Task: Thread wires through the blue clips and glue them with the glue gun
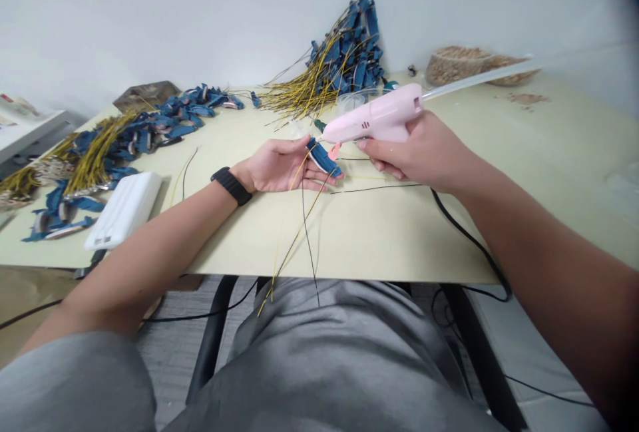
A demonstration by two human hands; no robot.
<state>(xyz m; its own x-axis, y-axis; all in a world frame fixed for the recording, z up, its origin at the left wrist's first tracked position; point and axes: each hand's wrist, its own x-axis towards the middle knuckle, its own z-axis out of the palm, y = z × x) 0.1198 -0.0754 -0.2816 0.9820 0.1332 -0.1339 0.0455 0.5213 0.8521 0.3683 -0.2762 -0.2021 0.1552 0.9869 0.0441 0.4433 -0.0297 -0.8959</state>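
The right hand is clamped around a pale pink plastic hot glue gun, its nozzle just beside a blue fabric strip trailing thin yellow and black wires, which is pinched between thumb and fingertips of the palm-up left hand, above a pale cream tabletop

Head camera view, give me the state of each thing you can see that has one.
Left hand: palm up, holding the blue fabric strip.
Blue fabric strip: wires trailing from it over the table edge.
Right hand: wrapped around the glue gun's handle.
Pink hot glue gun: raised, nozzle near the strip.
Clear glue stick: loaded in the gun's rear.
Black power cord: slack, hanging off the table.
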